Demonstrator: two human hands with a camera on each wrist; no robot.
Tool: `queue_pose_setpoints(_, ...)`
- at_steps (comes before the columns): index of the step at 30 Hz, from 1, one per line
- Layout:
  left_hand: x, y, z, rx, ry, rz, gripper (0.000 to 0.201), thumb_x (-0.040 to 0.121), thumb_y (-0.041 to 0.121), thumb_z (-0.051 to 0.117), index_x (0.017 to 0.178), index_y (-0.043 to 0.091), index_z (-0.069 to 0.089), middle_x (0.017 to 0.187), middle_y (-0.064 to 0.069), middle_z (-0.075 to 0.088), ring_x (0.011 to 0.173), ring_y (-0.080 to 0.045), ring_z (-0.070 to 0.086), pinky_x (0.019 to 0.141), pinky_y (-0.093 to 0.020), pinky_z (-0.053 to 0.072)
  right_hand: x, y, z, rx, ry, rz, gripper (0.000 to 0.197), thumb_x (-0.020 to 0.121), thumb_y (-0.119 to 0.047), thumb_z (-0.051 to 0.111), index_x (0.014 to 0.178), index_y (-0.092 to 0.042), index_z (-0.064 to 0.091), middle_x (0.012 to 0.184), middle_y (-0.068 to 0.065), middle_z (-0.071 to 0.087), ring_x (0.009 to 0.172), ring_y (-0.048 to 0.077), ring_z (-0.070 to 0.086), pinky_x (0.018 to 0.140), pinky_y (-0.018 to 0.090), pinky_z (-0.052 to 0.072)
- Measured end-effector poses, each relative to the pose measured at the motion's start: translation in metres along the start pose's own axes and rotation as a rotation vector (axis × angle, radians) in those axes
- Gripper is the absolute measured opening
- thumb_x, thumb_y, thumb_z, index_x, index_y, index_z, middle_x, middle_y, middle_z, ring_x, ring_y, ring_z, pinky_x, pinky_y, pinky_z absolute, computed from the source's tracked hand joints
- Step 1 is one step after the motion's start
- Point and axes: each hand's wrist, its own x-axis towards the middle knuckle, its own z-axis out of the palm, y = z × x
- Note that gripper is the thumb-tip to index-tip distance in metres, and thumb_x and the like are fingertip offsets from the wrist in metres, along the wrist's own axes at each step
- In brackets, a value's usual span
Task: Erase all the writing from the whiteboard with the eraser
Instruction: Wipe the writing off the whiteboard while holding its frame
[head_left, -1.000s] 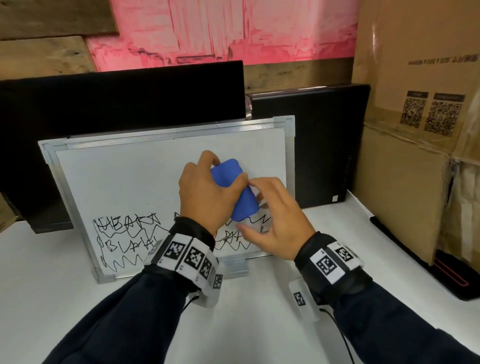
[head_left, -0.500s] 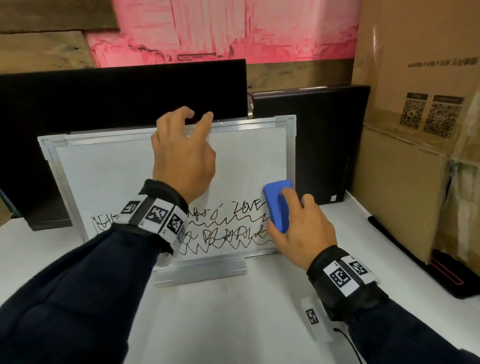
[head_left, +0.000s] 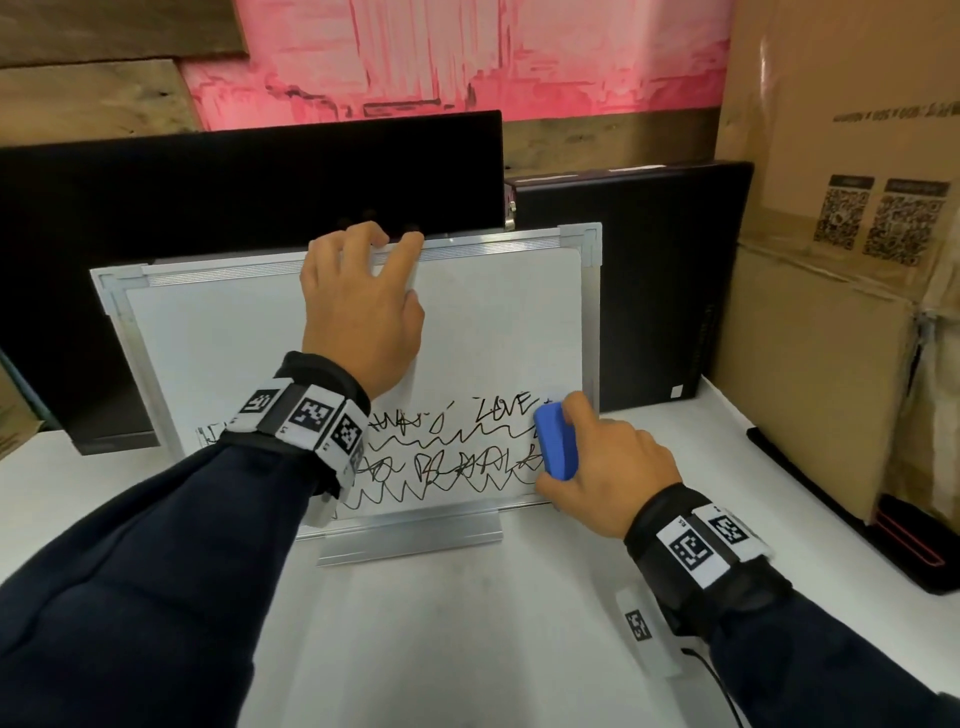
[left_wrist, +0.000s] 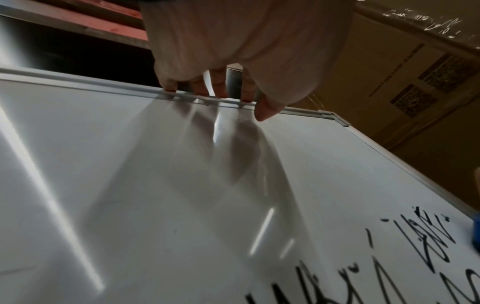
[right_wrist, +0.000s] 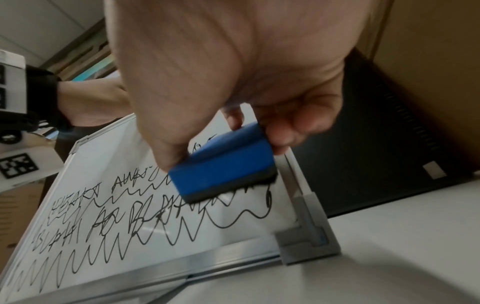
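Observation:
A small silver-framed whiteboard (head_left: 498, 332) (left_wrist: 130, 185) (right_wrist: 109, 164) leans against black cases on the white table. Black writing and zigzag lines (head_left: 457, 457) (right_wrist: 145, 222) (left_wrist: 428, 246) fill its lower part; the upper part is blank. My left hand (head_left: 363, 306) (left_wrist: 233, 61) grips the top frame edge, fingers hooked over it and thumb on the front. My right hand (head_left: 602, 462) (right_wrist: 233, 82) holds the blue eraser (head_left: 556, 441) (right_wrist: 223, 164), its dark felt pressed on the board at the lower right corner, over the end of the writing.
Two black cases (head_left: 249, 208) (head_left: 649, 280) stand behind the board. Tall cardboard boxes (head_left: 831, 260) rise on the right, with a flat black item (head_left: 904, 535) at their foot. An aluminium pen tray (head_left: 410, 535) juts out under the board. White table (head_left: 467, 649) lies in front.
The eraser passed from my left hand to my right, which carried it to the board's lower right corner. My left hand rose and took hold of the top frame edge.

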Motion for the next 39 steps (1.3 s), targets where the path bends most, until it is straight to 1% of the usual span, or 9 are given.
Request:
queue_pose_setpoints(2,0.000,0.000,0.000,0.002,-0.003,-0.002,0.053,0.091,0.024,0.055,0.143,0.021,0.048,0.136,-0.012,0.047,0.126,-0.038,0.040,0.105,-0.053,0.036,-0.001,0.000,0.001,-0.017,-0.030,-0.011,0.067,0.081,-0.065,0.059,0.127,-0.030,0.024,0.086,-0.001,0.055,0.068,0.020,0.055,0.059,0.029,0.046)
queue_pose_setpoints(6,-0.001,-0.001,-0.001,0.005,-0.005,0.002,0.054,0.090,0.024,0.054,0.143,0.020,0.049,0.135,-0.013,0.048,0.126,-0.038,0.040,0.104,-0.054,0.037,0.004,-0.002,-0.003,0.038,0.162,-0.014,0.061,0.085,-0.066,0.053,0.125,-0.028,0.026,0.085,-0.002,0.053,0.067,0.022,0.055,0.058,0.031,0.046)
queue_pose_setpoints(10,0.000,-0.001,-0.002,0.010,-0.022,0.005,0.055,0.088,0.022,0.054,0.143,0.021,0.049,0.136,-0.013,0.048,0.125,-0.038,0.040,0.104,-0.053,0.037,0.004,0.001,0.003,-0.018,0.044,0.007,0.066,0.084,-0.066,0.055,0.128,-0.028,0.024,0.085,-0.002,0.055,0.068,0.022,0.056,0.058,0.031,0.045)
queue_pose_setpoints(14,0.000,-0.001,-0.003,-0.016,-0.010,-0.002,0.056,0.086,0.017,0.053,0.142,0.020,0.051,0.135,-0.013,0.049,0.124,-0.039,0.041,0.103,-0.053,0.037,0.007,-0.002,0.002,0.020,0.168,-0.024,0.062,0.085,-0.067,0.053,0.125,-0.027,0.028,0.084,-0.002,0.054,0.066,0.022,0.056,0.059,0.034,0.053)
queue_pose_setpoints(23,0.001,-0.003,-0.004,-0.027,-0.028,0.000,0.056,0.086,0.013,0.051,0.141,0.020,0.051,0.135,-0.014,0.048,0.126,-0.040,0.041,0.103,-0.054,0.037,0.011,-0.013,0.007,0.047,0.185,-0.073,0.059,0.084,-0.068,0.052,0.120,-0.028,0.029,0.082,-0.001,0.054,0.066,0.023,0.056,0.059,0.035,0.054)
queue_pose_setpoints(28,0.002,-0.003,-0.005,-0.019,-0.048,0.000,0.057,0.087,0.014,0.050,0.143,0.021,0.050,0.136,-0.013,0.047,0.127,-0.039,0.040,0.103,-0.053,0.037,0.009,-0.019,0.013,0.030,0.071,-0.107,0.059,0.082,-0.065,0.054,0.121,-0.030,0.029,0.082,-0.001,0.056,0.066,0.024,0.057,0.062,0.038,0.056)
queue_pose_setpoints(32,0.001,-0.003,-0.005,-0.020,-0.047,0.003,0.057,0.086,0.014,0.051,0.143,0.022,0.050,0.136,-0.013,0.048,0.126,-0.039,0.040,0.103,-0.054,0.037,0.013,-0.021,0.010,0.074,0.179,-0.100,0.057,0.083,-0.067,0.053,0.119,-0.029,0.030,0.079,-0.002,0.054,0.064,0.024,0.056,0.059,0.038,0.055)
queue_pose_setpoints(36,0.003,-0.004,-0.006,-0.015,-0.050,0.011,0.057,0.086,0.011,0.052,0.142,0.023,0.051,0.136,-0.013,0.048,0.125,-0.039,0.041,0.101,-0.053,0.038,0.009,-0.027,0.016,0.035,0.045,-0.125,0.057,0.082,-0.065,0.054,0.119,-0.030,0.028,0.081,-0.001,0.056,0.068,0.025,0.056,0.064,0.038,0.056)
queue_pose_setpoints(39,0.003,-0.006,-0.007,-0.017,-0.056,0.011,0.057,0.087,0.011,0.051,0.142,0.023,0.051,0.136,-0.013,0.048,0.124,-0.039,0.041,0.099,-0.053,0.038,0.012,-0.031,0.015,0.060,0.131,-0.136,0.056,0.082,-0.065,0.053,0.119,-0.029,0.029,0.079,-0.002,0.054,0.065,0.023,0.055,0.060,0.034,0.052)
